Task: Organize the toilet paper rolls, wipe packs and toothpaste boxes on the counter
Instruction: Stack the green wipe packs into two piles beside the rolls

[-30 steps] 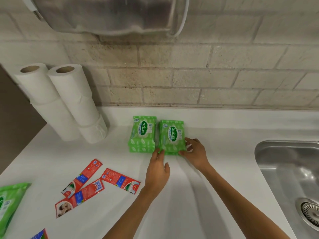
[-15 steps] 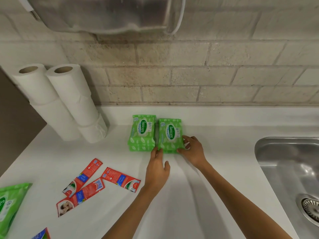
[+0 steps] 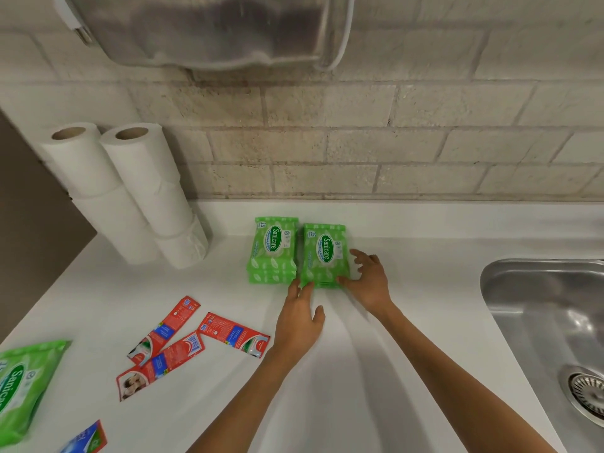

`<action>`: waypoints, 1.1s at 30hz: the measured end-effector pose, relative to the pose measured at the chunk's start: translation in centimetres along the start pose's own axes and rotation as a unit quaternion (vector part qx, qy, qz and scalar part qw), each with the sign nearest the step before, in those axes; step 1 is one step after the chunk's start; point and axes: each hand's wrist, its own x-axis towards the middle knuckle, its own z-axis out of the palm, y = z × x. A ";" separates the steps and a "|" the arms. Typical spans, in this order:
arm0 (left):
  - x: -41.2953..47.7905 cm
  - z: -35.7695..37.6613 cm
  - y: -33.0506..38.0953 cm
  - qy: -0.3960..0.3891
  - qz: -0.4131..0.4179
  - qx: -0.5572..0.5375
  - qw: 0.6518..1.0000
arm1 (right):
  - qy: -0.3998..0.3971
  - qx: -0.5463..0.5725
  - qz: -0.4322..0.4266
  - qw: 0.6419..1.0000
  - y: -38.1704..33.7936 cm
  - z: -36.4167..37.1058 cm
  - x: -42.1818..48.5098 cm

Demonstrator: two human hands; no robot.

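Observation:
Two stacks of green wipe packs lie side by side near the back wall: the left stack (image 3: 273, 250) and the right stack (image 3: 324, 255). My left hand (image 3: 300, 317) touches the right stack's near edge with its fingertips, fingers apart. My right hand (image 3: 370, 280) rests flat against that stack's right side, fingers spread, gripping nothing. Toilet paper rolls (image 3: 130, 191) stand stacked in two columns at the back left. Three red toothpaste boxes (image 3: 232, 334) lie scattered at the front left. Another green wipe pack (image 3: 23, 387) lies at the left edge.
A steel sink (image 3: 549, 328) with a drain is sunk into the white counter (image 3: 376, 371) on the right. A metal dispenser (image 3: 209, 27) hangs on the brick wall above. Part of a fourth toothpaste box (image 3: 86, 439) shows at the bottom left corner.
Both hands have nudged the right wipe stack slightly toward the wall, then eased off; my right hand's fingers have opened and now lie beside the stack.

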 end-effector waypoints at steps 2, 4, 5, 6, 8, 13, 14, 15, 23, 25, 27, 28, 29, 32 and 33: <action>-0.5 -0.7 0.1 0.008 0.005 -0.006 1.000 | 0.027 0.017 -0.007 0.999 -1.0 -0.2 -0.8; -1.0 -1.6 0.1 0.023 0.016 -0.015 0.999 | 0.036 0.026 -0.014 0.999 -2.3 -0.2 -1.7; -1.2 -2.1 0.1 0.032 0.019 -0.022 0.999 | 0.029 0.027 -0.016 0.999 -3.0 -0.1 -2.3; -1.5 -2.8 0.1 0.042 0.020 -0.027 0.999 | 0.016 0.033 -0.016 0.999 -3.8 0.1 -2.9; -2.0 -4.2 -0.2 0.060 0.019 -0.031 0.998 | -0.015 0.057 -0.014 0.998 -5.4 0.5 -4.2; -4.1 -8.2 -1.6 0.111 -0.001 -0.033 0.993 | -0.089 0.145 0.000 0.985 -9.1 2.9 -8.2; -4.6 -8.9 -2.1 0.118 -0.009 -0.032 0.992 | -0.105 0.168 0.009 0.980 -9.7 3.5 -9.0; -5.2 -9.8 -2.7 0.124 -0.017 -0.035 0.992 | -0.123 0.184 0.021 0.975 -10.5 4.3 -9.9; -9.8 -16.5 -9.9 0.164 -0.094 -0.045 0.981 | -0.208 0.226 0.065 0.949 -16.5 12.4 -15.6; -10.8 -18.3 -12.2 0.168 -0.115 -0.042 0.978 | -0.217 0.209 0.063 0.952 -18.0 14.9 -16.8; -12.0 -20.1 -14.7 0.174 -0.133 -0.038 0.975 | -0.235 0.208 0.059 0.948 -19.5 17.4 -18.0; -12.3 -20.7 -15.6 0.177 -0.137 -0.031 0.974 | -0.243 0.216 0.063 0.943 -19.9 18.4 -18.4; -12.7 -21.4 -16.7 0.180 -0.142 -0.024 0.973 | -0.257 0.219 0.070 0.939 -20.6 19.2 -18.8; -13.8 -23.5 -20.0 0.187 -0.168 -0.006 0.968 | -0.301 0.244 0.098 0.917 -22.7 22.0 -20.1; -14.1 -24.1 -20.9 0.191 -0.176 0.002 0.966 | -0.315 0.250 0.107 0.909 -23.4 22.8 -20.5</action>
